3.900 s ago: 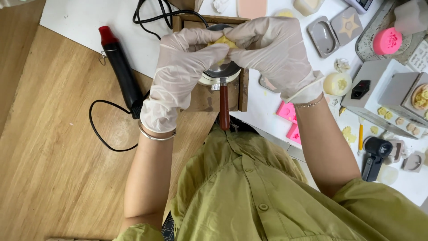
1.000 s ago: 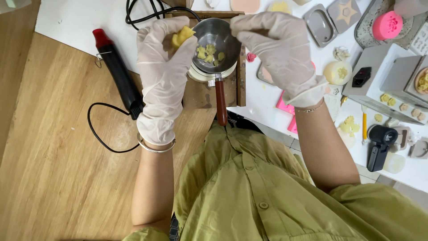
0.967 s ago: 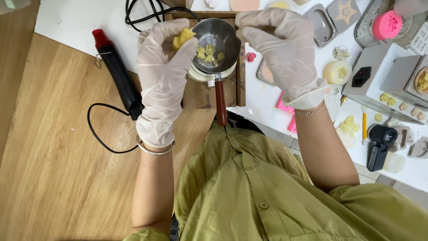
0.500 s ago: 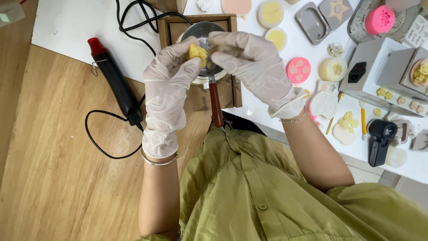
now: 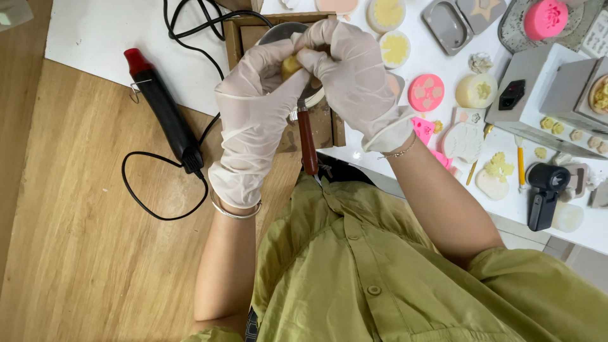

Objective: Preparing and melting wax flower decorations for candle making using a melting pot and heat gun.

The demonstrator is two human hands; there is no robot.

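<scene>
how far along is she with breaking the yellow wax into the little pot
Done: cannot tell, as the hands hide the inside of the small metal pot with a red-brown handle. In hand: left hand and right hand pinch a yellow wax lump over it. Left: that lump is unbroken.

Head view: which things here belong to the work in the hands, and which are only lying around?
In use:
left hand
right hand
yellow lump pinched between both
small metal pot with red handle

Lying about:
black heat tool
pink round mould
grey tray
black handheld device
</scene>
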